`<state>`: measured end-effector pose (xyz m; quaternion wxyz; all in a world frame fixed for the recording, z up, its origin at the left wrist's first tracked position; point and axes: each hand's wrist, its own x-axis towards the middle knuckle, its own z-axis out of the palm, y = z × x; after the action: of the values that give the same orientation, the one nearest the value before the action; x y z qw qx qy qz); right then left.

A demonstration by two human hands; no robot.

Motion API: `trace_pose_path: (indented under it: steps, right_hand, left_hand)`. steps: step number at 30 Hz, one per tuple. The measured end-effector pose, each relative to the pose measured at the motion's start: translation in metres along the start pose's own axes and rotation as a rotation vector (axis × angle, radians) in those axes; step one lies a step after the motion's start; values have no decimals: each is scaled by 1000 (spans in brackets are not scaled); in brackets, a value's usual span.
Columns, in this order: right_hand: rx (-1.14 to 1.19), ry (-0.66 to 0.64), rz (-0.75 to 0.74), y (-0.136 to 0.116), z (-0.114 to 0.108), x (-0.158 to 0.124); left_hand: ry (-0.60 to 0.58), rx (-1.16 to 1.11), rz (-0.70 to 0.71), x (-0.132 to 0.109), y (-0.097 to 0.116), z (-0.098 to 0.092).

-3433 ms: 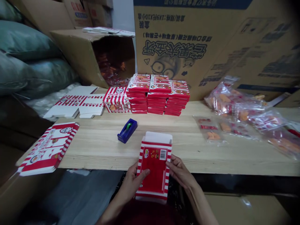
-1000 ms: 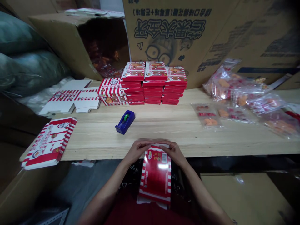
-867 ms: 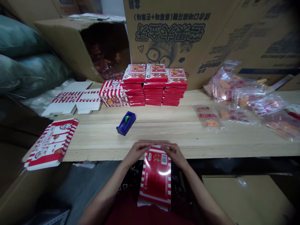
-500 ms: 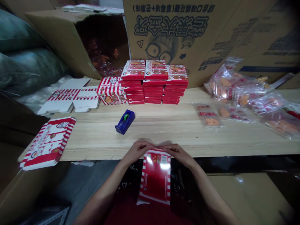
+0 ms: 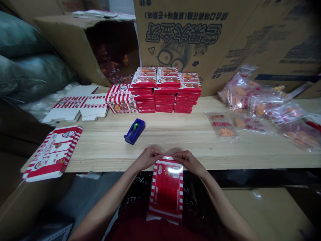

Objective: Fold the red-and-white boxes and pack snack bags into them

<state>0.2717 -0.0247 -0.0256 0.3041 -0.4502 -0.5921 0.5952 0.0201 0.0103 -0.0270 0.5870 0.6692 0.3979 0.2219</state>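
A red and white striped cardboard box (image 5: pixel 166 190) lies at the table's front edge, its near end against my body. My left hand (image 5: pixel 149 157) pinches the left side of its far end. On the right side of that same end, my right hand (image 5: pixel 188 161) has its fingers closed too. Both sets of fingertips almost meet over the end flap, which they partly hide. Beyond my hands, a blue tape dispenser (image 5: pixel 134 131) with a green core sits on the wooden table (image 5: pixel 175 134).
Stacked red boxes (image 5: pixel 165 90) stand at the back. Flat unfolded cartons (image 5: pixel 75 102) and a pile of flat boxes (image 5: pixel 54 152) lie left. Clear plastic packets (image 5: pixel 260 103) are heaped right. An open carton (image 5: pixel 112 50) and a large brown carton (image 5: pixel 180 36) rise behind.
My fingers have shifted slightly along the box's far end, and the glare on its surface has moved. The camera view has tilted a little; the other things stay in place.
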Motion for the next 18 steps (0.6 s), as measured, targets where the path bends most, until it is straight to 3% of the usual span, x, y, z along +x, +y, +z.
trace_pose_path:
  steps: [8,13,18]
  right_hand:
    - [-121,-17,-28,-4,0,-13]
    - [74,-139,33,-18,-1,-27]
    - [147,-234,93,-28,-7,-21]
  left_hand:
    - [-97,187,95,-18,25,-4]
    - [-187,164,135,-32,42,-11]
    - [-229,314,115,-21,51,-18]
